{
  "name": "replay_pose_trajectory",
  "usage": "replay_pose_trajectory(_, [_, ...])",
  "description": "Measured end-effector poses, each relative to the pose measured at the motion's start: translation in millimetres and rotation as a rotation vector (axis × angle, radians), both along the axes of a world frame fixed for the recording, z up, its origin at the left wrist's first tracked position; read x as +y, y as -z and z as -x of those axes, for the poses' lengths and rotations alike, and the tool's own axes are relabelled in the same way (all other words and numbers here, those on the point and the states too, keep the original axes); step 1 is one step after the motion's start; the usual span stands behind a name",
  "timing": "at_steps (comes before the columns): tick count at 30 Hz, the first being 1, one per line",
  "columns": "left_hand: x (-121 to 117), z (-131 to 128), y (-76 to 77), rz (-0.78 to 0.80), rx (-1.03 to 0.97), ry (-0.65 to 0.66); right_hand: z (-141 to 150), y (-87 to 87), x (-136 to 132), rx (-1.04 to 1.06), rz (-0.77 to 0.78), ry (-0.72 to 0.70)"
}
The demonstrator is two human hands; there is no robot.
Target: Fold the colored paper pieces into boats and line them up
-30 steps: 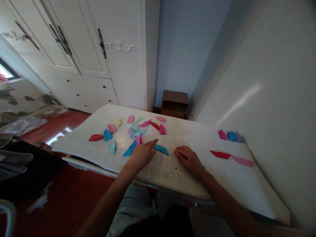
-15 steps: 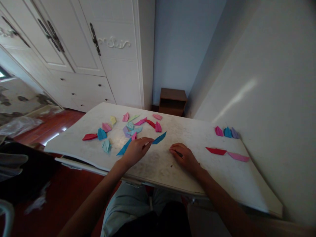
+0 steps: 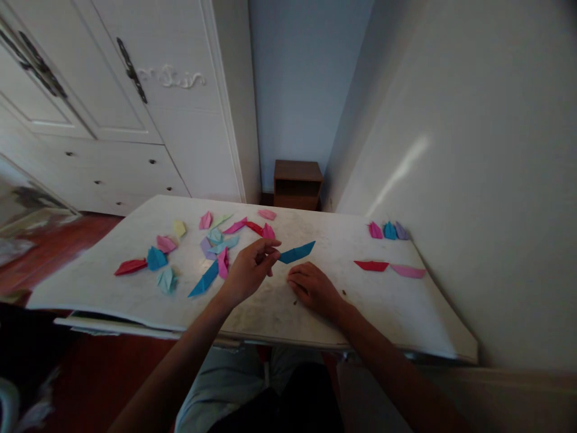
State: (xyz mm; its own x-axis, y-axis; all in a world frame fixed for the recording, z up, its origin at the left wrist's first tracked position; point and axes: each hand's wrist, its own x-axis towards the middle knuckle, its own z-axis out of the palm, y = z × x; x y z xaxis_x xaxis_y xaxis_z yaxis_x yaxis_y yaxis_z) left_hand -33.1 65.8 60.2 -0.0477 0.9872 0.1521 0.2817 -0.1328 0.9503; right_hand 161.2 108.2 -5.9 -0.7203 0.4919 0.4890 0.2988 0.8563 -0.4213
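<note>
My left hand (image 3: 252, 264) pinches the near end of a blue folded-paper boat (image 3: 297, 252) between thumb and fingers, holding it above the table. My right hand (image 3: 313, 287) rests on the tabletop with its fingers curled together; the palm is hidden, so whether anything is inside cannot be seen. By my left wrist lie another blue folded paper (image 3: 204, 280) and a magenta one (image 3: 223, 263). Farther right, a red paper boat (image 3: 371, 266) and a pink one (image 3: 408, 271) lie end to end.
Several coloured folded papers, among them a red one (image 3: 130, 267) and a yellow one (image 3: 179, 228), are scattered over the left of the white table (image 3: 324, 231). Magenta (image 3: 375, 230), blue (image 3: 389, 230) and lilac (image 3: 401, 230) pieces line up at the far right, beside the wall.
The view has swung right. The blue boat, still in my left hand, has moved a little away from the hand's table side and shows more of its face. My right hand stays on the table.
</note>
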Motion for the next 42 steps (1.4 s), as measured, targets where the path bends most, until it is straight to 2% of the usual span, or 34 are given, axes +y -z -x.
replay_pose_trajectory(7, [53.9,-52.8,0.4,0.072,0.106,0.178,-1.9,-1.7,-2.1,-0.098,-0.039,-0.094])
replay_pose_trajectory(12, [77.7,-104.3,-3.9,0.071,0.136,0.348,-3.4,-0.6,-1.1,-0.204,0.011,-0.059])
replay_pose_trajectory(17, [91.9,-159.6,2.1,0.348,-0.088,0.500,-3.3,5.7,1.9,-0.245,0.042,-0.021])
replay_pose_trajectory(20, [100.7,-179.0,5.0,0.417,-0.090,0.552,-3.0,6.1,4.1,-0.227,0.056,0.006])
replay_pose_trajectory(22, [106.6,-179.0,4.3,0.414,-0.062,0.541,-2.9,3.3,5.4,-0.245,0.070,0.007])
replay_pose_trajectory(24, [111.8,-167.4,2.7,0.422,-0.059,0.514,-2.5,-1.2,6.5,-0.260,0.061,-0.014])
replay_pose_trajectory(29, [116.6,-114.6,2.2,0.506,-0.046,0.462,-0.7,-8.3,7.7,-0.198,0.003,-0.077])
replay_pose_trajectory(32, [114.5,-93.6,5.9,0.529,0.013,0.421,0.0,-5.8,7.7,-0.174,0.001,-0.087])
replay_pose_trajectory(36, [110.3,-89.7,12.3,0.538,0.189,0.438,-0.3,-2.2,7.3,-0.164,0.015,-0.070])
replay_pose_trajectory(42, [105.1,-95.7,15.7,0.396,0.376,0.355,-1.7,-4.8,6.2,-0.148,0.056,-0.056])
